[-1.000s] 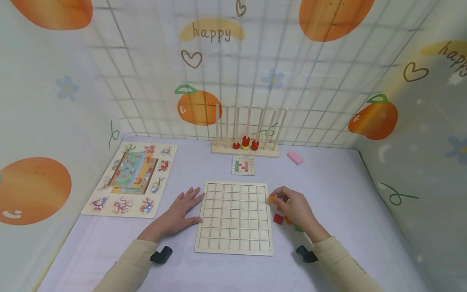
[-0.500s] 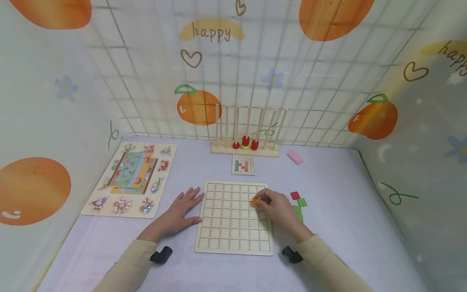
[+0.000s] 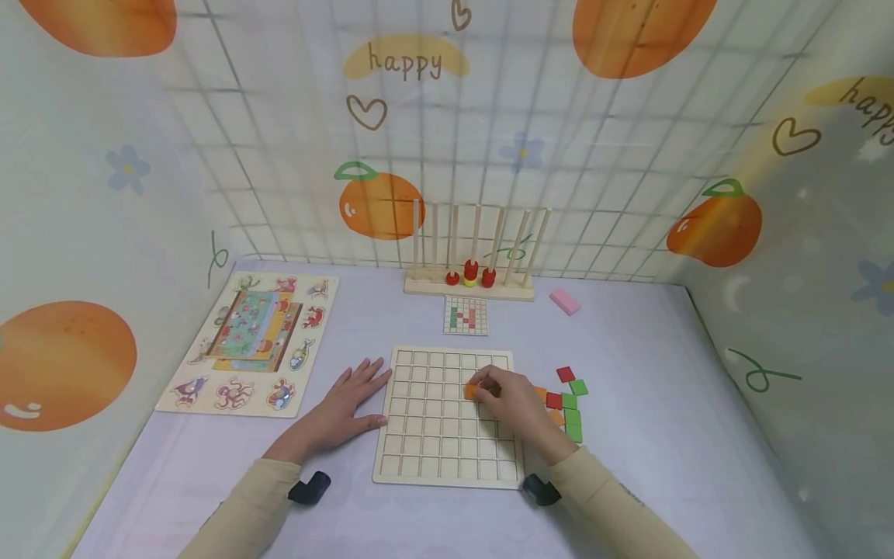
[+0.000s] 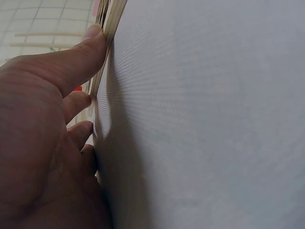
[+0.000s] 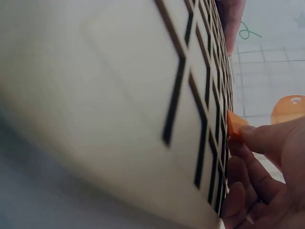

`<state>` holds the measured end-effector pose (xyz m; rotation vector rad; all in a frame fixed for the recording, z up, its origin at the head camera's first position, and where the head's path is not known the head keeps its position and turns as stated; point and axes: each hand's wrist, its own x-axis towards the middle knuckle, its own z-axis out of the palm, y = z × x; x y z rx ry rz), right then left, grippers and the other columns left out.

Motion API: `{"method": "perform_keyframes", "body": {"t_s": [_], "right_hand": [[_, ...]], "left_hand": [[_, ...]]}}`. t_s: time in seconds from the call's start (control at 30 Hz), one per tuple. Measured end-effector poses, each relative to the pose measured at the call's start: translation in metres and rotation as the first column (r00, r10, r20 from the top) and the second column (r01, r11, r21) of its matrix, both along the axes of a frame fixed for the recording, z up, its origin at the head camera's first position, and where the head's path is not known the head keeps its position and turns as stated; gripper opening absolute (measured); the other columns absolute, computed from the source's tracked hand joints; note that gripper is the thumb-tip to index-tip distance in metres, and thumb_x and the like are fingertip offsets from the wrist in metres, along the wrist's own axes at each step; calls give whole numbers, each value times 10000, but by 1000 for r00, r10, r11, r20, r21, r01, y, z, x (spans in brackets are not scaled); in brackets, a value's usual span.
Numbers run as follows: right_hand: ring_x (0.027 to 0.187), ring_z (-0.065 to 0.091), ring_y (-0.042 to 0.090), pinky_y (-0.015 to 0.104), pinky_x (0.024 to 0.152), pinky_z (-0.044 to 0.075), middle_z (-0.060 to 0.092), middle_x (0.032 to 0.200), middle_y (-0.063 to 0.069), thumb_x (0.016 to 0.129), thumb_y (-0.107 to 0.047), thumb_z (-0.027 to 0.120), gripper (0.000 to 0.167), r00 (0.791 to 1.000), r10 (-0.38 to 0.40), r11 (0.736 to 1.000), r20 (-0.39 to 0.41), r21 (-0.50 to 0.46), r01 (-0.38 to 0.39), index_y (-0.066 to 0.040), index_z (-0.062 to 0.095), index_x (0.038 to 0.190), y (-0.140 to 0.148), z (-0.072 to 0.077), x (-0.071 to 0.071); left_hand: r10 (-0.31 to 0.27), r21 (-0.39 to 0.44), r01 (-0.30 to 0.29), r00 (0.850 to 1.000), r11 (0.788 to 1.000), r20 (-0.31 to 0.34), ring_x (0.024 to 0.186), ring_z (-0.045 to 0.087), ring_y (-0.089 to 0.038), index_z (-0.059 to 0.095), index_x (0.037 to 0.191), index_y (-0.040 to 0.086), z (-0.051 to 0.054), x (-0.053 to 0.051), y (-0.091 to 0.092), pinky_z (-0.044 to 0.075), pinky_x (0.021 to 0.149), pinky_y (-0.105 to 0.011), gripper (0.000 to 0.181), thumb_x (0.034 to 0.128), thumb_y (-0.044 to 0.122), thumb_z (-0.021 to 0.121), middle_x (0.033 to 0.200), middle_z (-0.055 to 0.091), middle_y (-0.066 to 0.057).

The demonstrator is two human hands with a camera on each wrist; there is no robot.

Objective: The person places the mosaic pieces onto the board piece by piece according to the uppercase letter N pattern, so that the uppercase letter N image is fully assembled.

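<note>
A wooden grid board (image 3: 430, 427) lies flat on the table, its squares bare where they show. My right hand (image 3: 513, 404) pinches an orange tile (image 3: 471, 391) over the upper right part of the board; in the right wrist view the orange tile (image 5: 235, 125) is between thumb and fingers, touching or just above the grid. My left hand (image 3: 342, 411) rests with spread, straight fingers at the board's left edge; the left wrist view shows the thumb of the left hand (image 4: 52, 95) against that edge. Behind the board lies a small pattern card (image 3: 465, 316) with green, red and orange squares.
Right of the board lie several loose tiles, among them a green tile (image 3: 578, 387) and a red tile (image 3: 565, 375). A peg rack (image 3: 433, 287) with beads and a pink block (image 3: 565, 302) stand at the back. An animal puzzle board (image 3: 268, 404) lies at the left.
My right hand has moved left from the loose tiles onto the board, carrying an orange tile, and uncovered more tiles behind it. The left hand has stayed in place.
</note>
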<state>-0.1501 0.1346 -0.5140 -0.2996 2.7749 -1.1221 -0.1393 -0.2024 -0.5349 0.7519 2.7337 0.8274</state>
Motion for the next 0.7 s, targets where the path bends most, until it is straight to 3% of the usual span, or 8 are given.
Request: {"method": "perform_keyframes", "body": {"t_s": [0.43,0.7], "right_hand": [[747,532,118,250,637,487,572,843,-102,914,-209,788,152,997,55,997,-50,58,-52,-235,729,1052,-7,-3,-4],[773,513,107,234,635,471,550,903,-80,913,-205,778,210,997,62,993,-41,100,-58,-201,764,1123,-8,-3,-3]], "left_hand": [[9,5,-9,1000,1000,4,1561,85,-351,338,1597,107,1,1,1,32,1266,-535,822,935,403,726,1693,175,-112],[10,0,-10,1000,1000,5,1561,84,-352,335,1599,106,1,1,1,32,1265,-536,823,937,405,723,1693,173,-112]]}}
